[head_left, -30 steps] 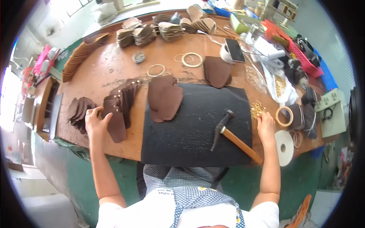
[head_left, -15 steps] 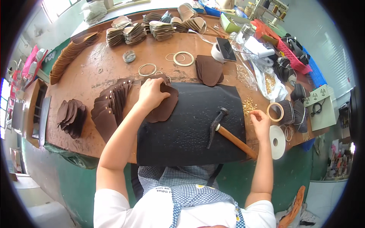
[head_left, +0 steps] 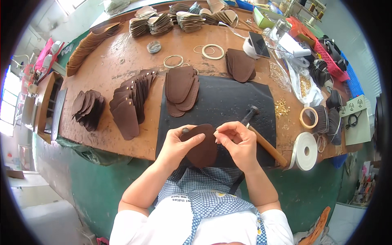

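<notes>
Above the near edge of the black mat (head_left: 222,96), my left hand (head_left: 173,145) grips a rounded dark-brown leather piece (head_left: 202,153), thumb on top. My right hand (head_left: 241,147) is closed in a pinch at the piece's right edge; whatever sits between its fingertips is too small to make out. A hammer (head_left: 267,147) with a wooden handle lies just right of that hand, its head partly hidden. Beyond my left hand, a stack of similar leather pieces (head_left: 179,83) rests on the mat's far left corner. Small gold-coloured metal bits (head_left: 281,108) lie heaped right of the mat.
Left on the brown table (head_left: 134,57) stand a fanned stack of leather pieces with metal studs (head_left: 126,118) and a smaller leather pile (head_left: 87,110). A white tape roll (head_left: 305,151), a tan tape roll (head_left: 309,117) and a phone (head_left: 259,45) are on the right.
My left hand has come from the leather stack toward me with one piece. My right hand has moved from beside the gold-coloured bits to that piece's edge. The view has shifted slightly.
</notes>
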Demonstrator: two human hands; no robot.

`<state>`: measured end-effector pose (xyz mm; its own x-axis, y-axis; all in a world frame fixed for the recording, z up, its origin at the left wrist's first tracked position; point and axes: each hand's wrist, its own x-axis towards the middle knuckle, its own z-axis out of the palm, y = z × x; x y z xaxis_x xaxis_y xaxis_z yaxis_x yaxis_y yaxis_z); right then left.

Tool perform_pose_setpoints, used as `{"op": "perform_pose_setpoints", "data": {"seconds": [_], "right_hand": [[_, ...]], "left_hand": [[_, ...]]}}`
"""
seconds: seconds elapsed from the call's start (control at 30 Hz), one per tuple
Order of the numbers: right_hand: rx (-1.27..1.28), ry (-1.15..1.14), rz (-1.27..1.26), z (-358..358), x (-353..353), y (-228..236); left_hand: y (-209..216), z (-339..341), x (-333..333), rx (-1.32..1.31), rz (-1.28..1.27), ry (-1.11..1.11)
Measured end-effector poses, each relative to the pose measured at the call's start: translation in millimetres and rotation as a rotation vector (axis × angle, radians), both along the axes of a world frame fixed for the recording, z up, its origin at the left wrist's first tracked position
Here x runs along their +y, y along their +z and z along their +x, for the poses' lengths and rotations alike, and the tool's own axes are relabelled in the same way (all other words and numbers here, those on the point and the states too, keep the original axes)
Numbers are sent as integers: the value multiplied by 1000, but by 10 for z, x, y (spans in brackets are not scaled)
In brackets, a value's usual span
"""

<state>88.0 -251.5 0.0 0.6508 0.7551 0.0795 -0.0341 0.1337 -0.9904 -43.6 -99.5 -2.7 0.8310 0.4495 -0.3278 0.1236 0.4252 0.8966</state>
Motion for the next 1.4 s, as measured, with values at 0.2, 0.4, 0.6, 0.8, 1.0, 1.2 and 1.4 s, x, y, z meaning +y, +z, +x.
{"op": "perform_pose_setpoints", "data": {"seconds": [0.2,0.4,0.6,0.8,1.0,1.2,1.4], "right_hand": [[-333,-18,-26,-29,51,-110],[-374,-25,-68,7,52,-100],[-327,-22,-19,-6,73,-129],[-259,40,-105,-2,-48,-137],[-307,131,-122,9,-113,-77],[-84,86,-214,-50,-49,-77],[185,114,-176,-12,-63,-134]], "left_hand": [[-103,-45,-68,-13,-24,-2],[-55,-44,-70,6,162,-73],[-65,-63,-85,11,506,-85],[-73,-48,-137,-85,852,-105],[-50,-43,-118,-114,842,-162],[-66,-70,-98,29,421,-172],[-135,-51,-130,90,102,-85]]}}
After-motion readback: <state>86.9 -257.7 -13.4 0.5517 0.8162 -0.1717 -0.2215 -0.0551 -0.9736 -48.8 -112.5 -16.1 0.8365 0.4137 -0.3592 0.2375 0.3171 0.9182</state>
